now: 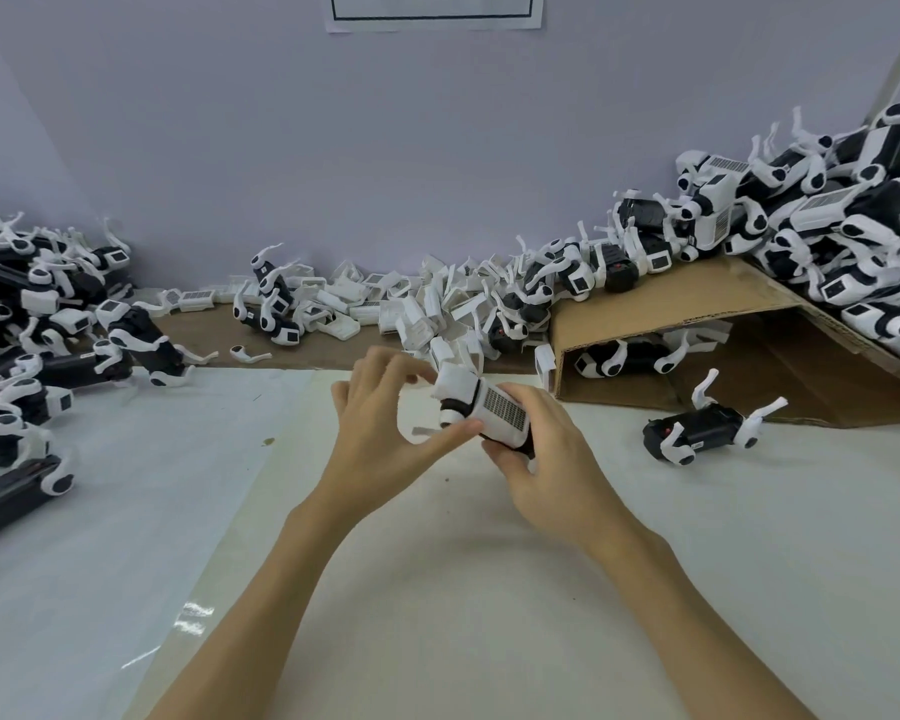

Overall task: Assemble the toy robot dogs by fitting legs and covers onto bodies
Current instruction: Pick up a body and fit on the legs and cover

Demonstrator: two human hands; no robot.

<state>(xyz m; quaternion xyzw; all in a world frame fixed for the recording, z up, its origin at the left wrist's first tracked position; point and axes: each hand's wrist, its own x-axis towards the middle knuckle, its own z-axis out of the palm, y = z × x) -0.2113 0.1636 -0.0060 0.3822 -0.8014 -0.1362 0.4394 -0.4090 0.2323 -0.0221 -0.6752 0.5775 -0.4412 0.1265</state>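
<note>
1. Black-and-white plastic toy robot dog (481, 413) is held above the white table surface (489, 589), centre of scene, between both hands.
2. A white cover with a grey grid panel sits on top of its black body, tilted down toward the right.
3. Right hand (546, 459) grips the dog from the near-right side, thumb under the near end, fingers curled round the body.
4. Left hand (380, 423) is on the dog's left end: thumb pressed against the near side of the white cover, fingers curled over the far top edge, pinching that end.
5. A thin white leg piece sticks out left below the dog, near the left thumb; can't tell whether it is seated.
6. Far centre: heap of loose white plastic covers (385, 304) along the pale wall (333, 148), lying on a brown cardboard sheet (302, 350).
7. Left: pile of black-and-white dogs with legs (27, 324), spilling onto the white surface.
8. Far right: bigger pile of dogs (827, 215) stacked on a bent brown cardboard flap (671, 298).
9. One dog lies under that flap (619, 358).
10. Another single dog (702, 431) lies on its side on the table, right of the hands, legs up, well apart from them.
11. One loose white leg (248, 353) lies on the cardboard, far left of the hands.
</note>
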